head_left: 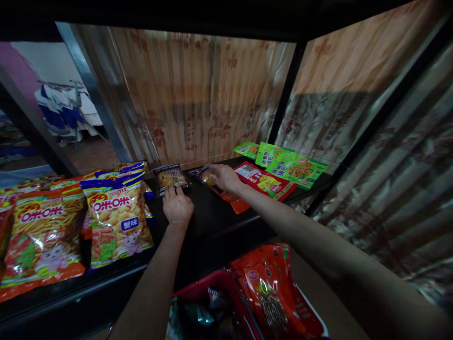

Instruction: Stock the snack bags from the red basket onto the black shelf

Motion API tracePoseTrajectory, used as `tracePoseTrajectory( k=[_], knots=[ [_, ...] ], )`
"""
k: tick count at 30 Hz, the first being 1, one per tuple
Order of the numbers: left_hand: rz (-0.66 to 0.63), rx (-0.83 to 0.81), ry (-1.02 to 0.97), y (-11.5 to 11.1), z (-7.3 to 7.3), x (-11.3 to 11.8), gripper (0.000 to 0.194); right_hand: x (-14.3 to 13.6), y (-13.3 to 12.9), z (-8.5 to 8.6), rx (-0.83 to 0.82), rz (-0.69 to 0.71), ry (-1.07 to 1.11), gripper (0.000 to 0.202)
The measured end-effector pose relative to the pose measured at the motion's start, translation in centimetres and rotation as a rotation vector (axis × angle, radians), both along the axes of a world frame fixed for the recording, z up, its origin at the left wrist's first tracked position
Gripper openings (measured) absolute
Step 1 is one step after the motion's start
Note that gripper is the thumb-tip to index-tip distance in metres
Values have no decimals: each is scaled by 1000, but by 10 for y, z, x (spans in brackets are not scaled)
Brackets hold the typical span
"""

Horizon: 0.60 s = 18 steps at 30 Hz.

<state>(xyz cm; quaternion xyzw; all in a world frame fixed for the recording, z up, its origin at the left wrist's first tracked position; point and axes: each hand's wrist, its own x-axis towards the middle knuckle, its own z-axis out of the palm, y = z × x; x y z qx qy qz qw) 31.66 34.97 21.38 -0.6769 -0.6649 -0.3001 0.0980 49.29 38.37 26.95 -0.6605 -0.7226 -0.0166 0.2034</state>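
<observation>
My left hand (177, 206) rests its outstretched fingers on the lower edge of a dark brown snack packet (170, 175), which lies near the back of the black shelf (201, 222). My right hand (225, 177) has its fingers bent over a second dark packet (201, 174), just to the right of the first, and grips it. That hand partly covers the packet, and its thumb is hard to see. An orange-red packet (235, 200) lies under my right wrist, overlapped by a red packet (264, 179) with yellow food printed on it.
Several green packets (295, 167) lie overlapping at the right back. Upright puffed-snack bags (118, 217) line the left side. Below the shelf's front edge are a red basket (203, 284) with packets inside and orange-red bags (264, 288). Black posts (288, 89) frame the shelf.
</observation>
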Motion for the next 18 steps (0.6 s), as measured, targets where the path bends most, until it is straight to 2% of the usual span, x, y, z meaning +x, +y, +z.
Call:
tracePoseTrajectory(
  k=[3, 5, 7, 10, 12, 14, 16, 18],
  knots=[
    [-40, 13, -33, -6, 10, 9, 40, 29, -6, -4, -46, -21, -44, 43],
    [-74, 6, -111, -15, 16, 20, 38, 37, -7, -8, -83, 23, -69, 56],
    [-118, -11, -214, -27, 20, 32, 35, 34, -7, -12, -174, 59, -90, 75],
    [-236, -25, -338, -52, 21, 48, 33, 19, -11, -16, -344, -1, -114, 93],
    [-332, -43, -396, -69, 17, 53, 33, 10, -16, -18, -357, -54, -141, 87],
    [-389, -56, -440, -86, 11, 55, 32, 6, -20, -20, -271, -75, -163, 68],
    [-404, -40, -460, -99, 4, 52, 30, 9, -21, -22, -165, -62, -168, 49],
    [-404, -11, -465, -110, -2, 49, 29, 16, -21, -21, -99, -48, -137, 41]
  ],
)
